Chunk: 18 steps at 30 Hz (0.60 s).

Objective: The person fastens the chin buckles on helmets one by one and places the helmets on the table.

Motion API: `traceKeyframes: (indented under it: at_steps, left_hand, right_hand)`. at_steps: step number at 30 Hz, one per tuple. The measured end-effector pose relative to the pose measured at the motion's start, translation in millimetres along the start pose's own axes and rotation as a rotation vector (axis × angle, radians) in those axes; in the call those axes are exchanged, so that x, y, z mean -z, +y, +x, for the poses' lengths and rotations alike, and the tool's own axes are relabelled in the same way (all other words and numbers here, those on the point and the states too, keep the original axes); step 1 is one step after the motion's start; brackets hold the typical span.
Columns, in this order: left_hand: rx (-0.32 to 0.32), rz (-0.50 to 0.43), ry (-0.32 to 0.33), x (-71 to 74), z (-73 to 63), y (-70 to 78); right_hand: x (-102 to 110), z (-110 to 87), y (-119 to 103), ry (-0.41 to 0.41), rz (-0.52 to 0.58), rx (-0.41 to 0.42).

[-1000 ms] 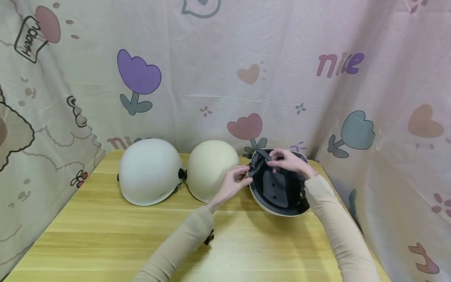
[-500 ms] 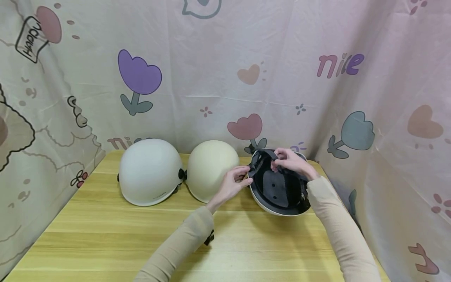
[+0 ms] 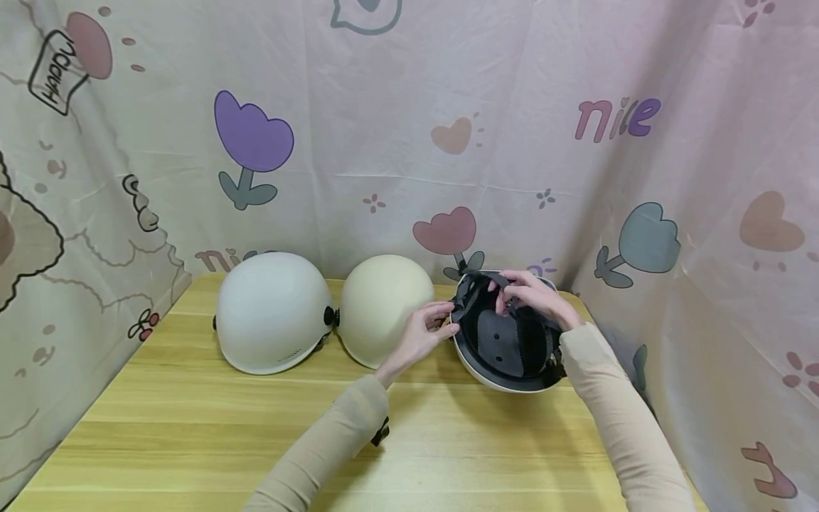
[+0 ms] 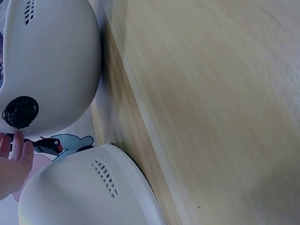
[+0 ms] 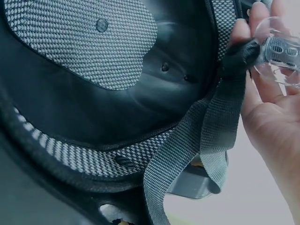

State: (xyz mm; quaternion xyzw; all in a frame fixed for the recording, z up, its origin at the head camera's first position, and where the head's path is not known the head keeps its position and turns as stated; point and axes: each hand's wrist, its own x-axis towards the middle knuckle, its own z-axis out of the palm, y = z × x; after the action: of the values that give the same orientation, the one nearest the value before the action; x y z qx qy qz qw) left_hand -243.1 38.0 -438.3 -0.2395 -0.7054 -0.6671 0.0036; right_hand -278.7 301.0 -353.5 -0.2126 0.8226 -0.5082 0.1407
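A helmet [image 3: 505,355] lies upside down at the table's right, its black padded inside facing up. My left hand [image 3: 425,331] touches its left edge with fingertips and thumb; in the left wrist view the fingers rest just below the round black knob [image 4: 21,112] on the shell. Over the helmet's far side, my right hand [image 3: 534,295] holds the black chin strap [image 5: 225,103]. A clear plastic piece [image 5: 281,51] on the strap sits against that hand's fingers in the right wrist view. The thumb's exact hold is hard to make out.
A white helmet [image 3: 271,313] and a cream helmet [image 3: 384,306] stand dome up to the left on the wooden table [image 3: 192,441]. A black strap with a red-marked buckle [image 4: 49,145] shows between two helmets. A patterned cloth [image 3: 384,107] hangs behind.
My right hand has shifted slightly right, and its fingers have spread a little. The strap, raised on the left before, now sags into the helmet. My left hand has stayed at the edge.
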Motion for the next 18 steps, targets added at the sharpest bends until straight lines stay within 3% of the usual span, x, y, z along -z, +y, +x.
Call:
traceKeyframes:
  at_steps: [8, 14, 18]
  left_hand:
    - [0.022, -0.022, -0.014, -0.9, 1.3, -0.2]
    - [0.032, -0.012, -0.009, -0.3, 0.7, -0.2]
    - [0.037, 0.001, -0.011, 0.1, 0.1, 1.5]
  right_hand:
    - [0.6, -2.3, -3.3, 0.065, 0.075, 0.005]
    - [1.9, -4.5, -7.2, 0.052, 0.198, 0.048]
    - [2.2, -5.0, -8.0, 0.07, 0.169, 0.089]
